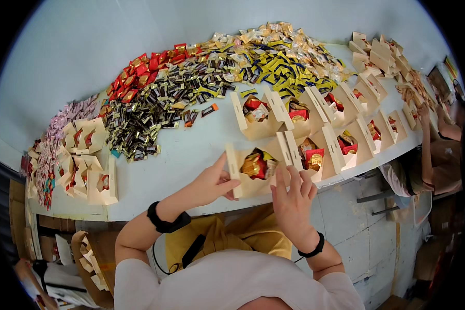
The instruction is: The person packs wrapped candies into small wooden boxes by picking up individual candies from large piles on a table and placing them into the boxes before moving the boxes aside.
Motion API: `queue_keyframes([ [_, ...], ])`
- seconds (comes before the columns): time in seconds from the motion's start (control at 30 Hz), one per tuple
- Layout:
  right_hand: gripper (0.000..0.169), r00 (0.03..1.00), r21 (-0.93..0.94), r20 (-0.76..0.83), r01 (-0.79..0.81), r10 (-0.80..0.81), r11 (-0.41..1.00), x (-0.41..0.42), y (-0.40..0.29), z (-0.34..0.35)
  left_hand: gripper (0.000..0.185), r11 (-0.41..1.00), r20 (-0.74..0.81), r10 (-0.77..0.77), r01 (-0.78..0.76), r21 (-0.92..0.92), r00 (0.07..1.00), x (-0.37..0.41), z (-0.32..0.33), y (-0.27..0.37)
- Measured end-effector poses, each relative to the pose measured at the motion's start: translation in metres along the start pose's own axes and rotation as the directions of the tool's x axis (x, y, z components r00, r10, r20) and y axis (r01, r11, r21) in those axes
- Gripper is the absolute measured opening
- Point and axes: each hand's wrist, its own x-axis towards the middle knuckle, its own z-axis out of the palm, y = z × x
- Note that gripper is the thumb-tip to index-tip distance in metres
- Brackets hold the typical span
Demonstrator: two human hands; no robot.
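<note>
An open cream cardboard box with raised side flaps stands near the table's front edge. Mixed wrapped snacks in red, gold and yellow packaging fill its opening. My left hand grips the box's left flap, index finger outside and thumb over the flap's lower front edge. My right hand is at the right front of the box, its fingers apart and the fingertips close to the opening; it grasps nothing visible. Beside it on the right, another filled box holds a red packet facing up.
Two rows of filled boxes run rightward. Behind lie heaps of dark-wrapped bars, red packets and yellow-and-blue packets. More boxes stand left. A co-worker sits at right; another person is lower left.
</note>
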Motion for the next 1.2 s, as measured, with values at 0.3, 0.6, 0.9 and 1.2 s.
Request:
queue_keyframes([
  [0.3,0.039,0.989,0.135,-0.141,0.062,-0.043,0.989,0.013,-0.034,-0.008,0.082,0.973,-0.06,0.196,-0.187,0.133,0.979,-0.036,-0.03,0.002],
  [0.6,0.038,0.874,0.605,-0.108,0.437,-0.474,0.666,0.058,-0.17,-0.006,0.03,0.832,-0.814,0.555,-0.132,0.539,0.172,-0.263,-0.143,-0.09],
  [0.9,0.036,0.473,0.459,-0.322,0.836,-0.82,0.301,0.179,-0.323,0.071,0.036,0.996,-0.986,0.058,-0.078,0.046,0.159,-0.321,-0.212,-0.191],
  [1.2,0.012,0.271,0.59,-0.332,0.807,-0.904,0.025,0.149,-0.329,0.083,0.025,0.987,-0.947,0.157,-0.015,0.159,0.282,-0.318,-0.21,-0.185],
])
